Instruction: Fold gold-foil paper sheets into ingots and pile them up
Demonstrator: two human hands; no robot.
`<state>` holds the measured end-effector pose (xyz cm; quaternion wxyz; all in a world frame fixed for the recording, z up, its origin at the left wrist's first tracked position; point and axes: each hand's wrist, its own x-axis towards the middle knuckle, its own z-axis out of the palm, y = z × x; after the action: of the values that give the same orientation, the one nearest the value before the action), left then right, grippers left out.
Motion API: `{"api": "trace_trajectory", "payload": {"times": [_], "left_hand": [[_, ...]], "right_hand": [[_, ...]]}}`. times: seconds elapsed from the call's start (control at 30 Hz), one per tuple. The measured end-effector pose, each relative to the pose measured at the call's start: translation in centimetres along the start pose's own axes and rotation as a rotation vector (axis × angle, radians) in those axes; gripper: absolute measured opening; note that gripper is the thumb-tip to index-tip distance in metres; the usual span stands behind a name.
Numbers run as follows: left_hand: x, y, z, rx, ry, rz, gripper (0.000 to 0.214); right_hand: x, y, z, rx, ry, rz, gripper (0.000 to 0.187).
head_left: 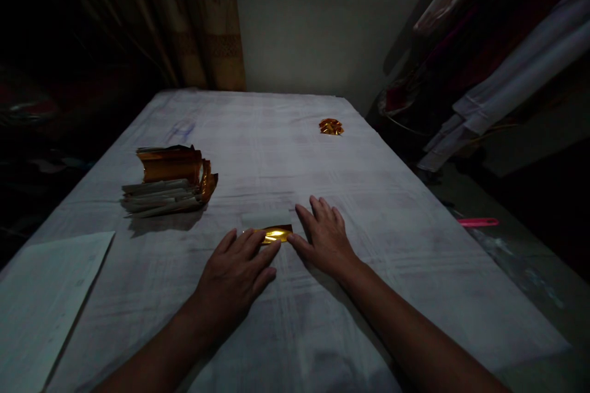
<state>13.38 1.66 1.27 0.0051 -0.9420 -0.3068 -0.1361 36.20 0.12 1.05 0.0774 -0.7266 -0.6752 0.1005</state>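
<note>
We see a gold foil strip [278, 234] lying on the cloth-covered tabletop [276, 166], directly before us. Its long axis goes from left to right, across our view, and one short end points to the right. Our left hand [233, 270] lies at its left part, covering it partly; this grip is loose, with the fingers stretched out. Our right hand [326, 238] has its grip spread, the thumb at the right end. The stack of foil sheets [161, 196] is beyond, on the left.
</note>
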Motion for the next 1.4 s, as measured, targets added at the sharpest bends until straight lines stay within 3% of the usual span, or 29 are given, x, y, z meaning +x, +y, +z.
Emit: {"api": "trace_trajectory", "payload": {"times": [0.27, 0.67, 0.83, 0.93, 1.0, 1.1, 1.13, 1.2, 1.3, 1.4], "left_hand": [[-0.2, 0.0, -0.1, 0.021, 0.003, 0.004, 0.038], [-3.8, -3.3, -0.3, 0.111, -0.002, -0.016, 0.045], [-3.9, -3.4, -0.6, 0.165, 0.039, 0.009, 0.047], [-3.6, -2.9, -0.5, 0.190, 0.065, 0.001, 0.047], [-3.5, -2.6, -0.2, 0.181, 0.078, -0.007, 0.045], [-3.6, -2.5, 0.2, 0.165, 0.105, -0.012, 0.042], [-3.6, -2.6, 0.3, 0.161, 0.116, -0.018, 0.042], [-3.7, -2.6, 0.4, 0.146, 0.130, -0.029, 0.043], [-3.7, -2.6, 0.5, 0.118, 0.092, -0.032, 0.043], [-3.9, -2.6, 0.4, 0.098, 0.056, -0.049, 0.042]], "right_hand": [[0.0, 0.1, -0.1, 0.012, -0.008, -0.003, 0.067], [0.0, 0.2, 0.1, 0.001, 0.006, -0.013, 0.066], [0.3, 0.5, 0.7, 0.014, 0.036, -0.022, 0.066], [0.3, 1.2, 1.3, 0.057, 0.126, -0.043, 0.063], [0.0, 1.3, 1.5, 0.099, 0.255, -0.094, 0.057], [-1.2, 0.2, 1.2, 0.108, 0.403, -0.305, 0.051], [-1.6, -0.5, 1.1, 0.094, 0.390, -0.407, 0.050], [-2.3, -2.2, 0.7, 0.064, 0.211, -0.556, 0.050], [-2.7, -3.9, 0.3, 0.044, -0.066, -0.559, 0.057], [-2.7, -3.6, -0.1, 0.031, -0.172, -0.523, 0.061]]}}
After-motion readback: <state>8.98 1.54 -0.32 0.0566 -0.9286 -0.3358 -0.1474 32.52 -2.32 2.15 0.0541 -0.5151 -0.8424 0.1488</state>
